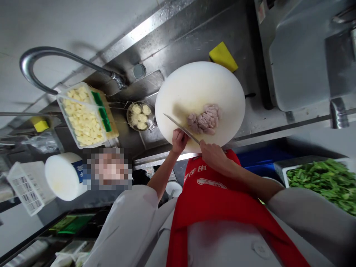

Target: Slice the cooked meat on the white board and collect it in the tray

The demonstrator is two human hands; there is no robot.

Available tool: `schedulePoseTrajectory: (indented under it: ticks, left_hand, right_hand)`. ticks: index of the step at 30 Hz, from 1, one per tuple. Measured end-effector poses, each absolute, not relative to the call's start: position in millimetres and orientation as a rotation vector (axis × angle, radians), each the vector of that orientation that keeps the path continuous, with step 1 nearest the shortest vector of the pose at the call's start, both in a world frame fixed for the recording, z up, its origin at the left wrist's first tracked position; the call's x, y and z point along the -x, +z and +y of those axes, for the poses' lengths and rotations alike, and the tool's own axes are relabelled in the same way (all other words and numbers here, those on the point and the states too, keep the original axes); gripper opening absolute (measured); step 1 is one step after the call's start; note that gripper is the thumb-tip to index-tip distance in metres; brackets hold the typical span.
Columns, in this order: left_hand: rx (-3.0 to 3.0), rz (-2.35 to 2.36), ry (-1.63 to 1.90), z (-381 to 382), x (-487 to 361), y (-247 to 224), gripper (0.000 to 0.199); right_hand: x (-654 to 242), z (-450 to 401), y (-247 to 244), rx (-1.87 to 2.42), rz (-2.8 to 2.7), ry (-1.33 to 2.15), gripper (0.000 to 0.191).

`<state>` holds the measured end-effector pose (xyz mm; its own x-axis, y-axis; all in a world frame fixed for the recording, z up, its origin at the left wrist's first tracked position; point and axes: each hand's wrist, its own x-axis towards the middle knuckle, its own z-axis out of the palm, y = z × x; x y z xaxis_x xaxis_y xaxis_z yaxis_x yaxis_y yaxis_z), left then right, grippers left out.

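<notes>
A round white cutting board (178,87) lies on the steel counter, with a pile of pale pink sliced meat (207,120) on it. My right hand (213,154) is closed round the handle of a knife (182,128) at the board's near edge. The blade points up and to the left, left of the meat. Close beside the blade is my left hand (179,141), fingers curled in; whatever they hold, if anything, is hidden.
Left of the board are a strainer with pale lumps (140,116), a bin of pale chunks (82,118) and a curved faucet (69,55). A yellow block (224,57) lies behind the board. Leafy greens (322,181) fill a container at right.
</notes>
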<state>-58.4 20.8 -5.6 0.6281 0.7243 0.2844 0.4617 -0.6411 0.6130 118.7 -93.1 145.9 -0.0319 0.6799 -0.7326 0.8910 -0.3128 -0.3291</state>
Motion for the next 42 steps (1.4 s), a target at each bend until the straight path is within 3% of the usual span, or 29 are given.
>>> schedulePoseTrajectory:
  ticks: [7, 18, 31, 42]
  left_hand:
    - [-2.326, 0.908, 0.696, 20.8, 58.4, -8.0, 0.021]
    - [-2.284, 0.894, 0.804, 24.7, 59.9, 11.6, 0.015]
    - [-2.389, 0.79, 0.712, 22.1, 63.8, -6.3, 0.017]
    - [-2.334, 0.803, 0.632, 22.3, 65.9, -6.6, 0.017]
  right_hand:
    - [-123.0, -108.1, 152.7, -1.935, 1.585, -1.326, 0.03]
    - [-103.7, -33.8, 106.2, -2.154, 1.749, -1.255, 0.034]
    - [-110.1, -95.9, 147.7, -2.026, 1.69, -1.208, 0.031]
    - [-113.2, -105.4, 148.9, -1.976, 1.652, -1.267, 0.03]
